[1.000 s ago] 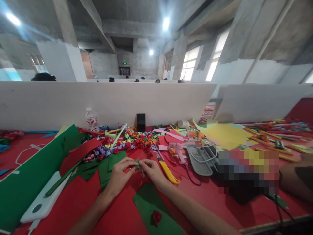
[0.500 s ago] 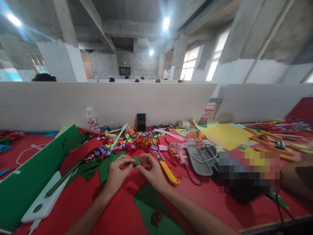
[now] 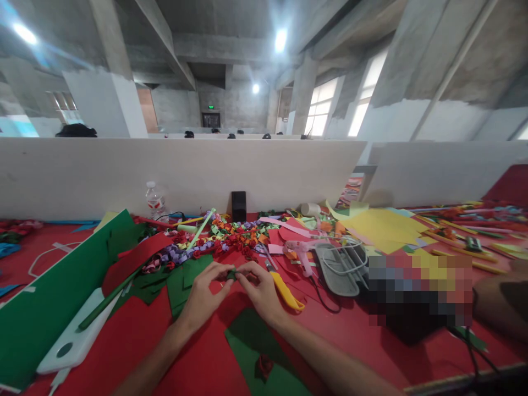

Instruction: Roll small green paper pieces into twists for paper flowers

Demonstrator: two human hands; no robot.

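Note:
Between my two hands is a small piece of green paper [image 3: 231, 274], pinched at the fingertips and mostly covered by them. My left hand [image 3: 207, 289] grips its left side with thumb and forefinger. On the other side, my right hand [image 3: 260, 289] holds it the same way. Both hands hover over the red table, just in front of a heap of folded paper flowers [image 3: 235, 239]. Dark green paper sheets [image 3: 181, 283] lie beside my left hand, and a yellow utility knife [image 3: 287, 290] lies right of my right hand. Below sits a dark red paper flower [image 3: 264, 366] on green paper.
A pink glue gun [image 3: 304, 256] and a grey tray [image 3: 338, 272] with a coiled cable are to the right. Another person's arm [image 3: 501, 302] reaches in there. At left are a green board [image 3: 53, 313] and a white power bank-like device [image 3: 72, 335]. A bottle [image 3: 154, 201] stands behind.
The green paper was flat and visible between my fingertips; now my fingers have closed in and it looks smaller and folded or rolled. My left hand has shifted slightly right.

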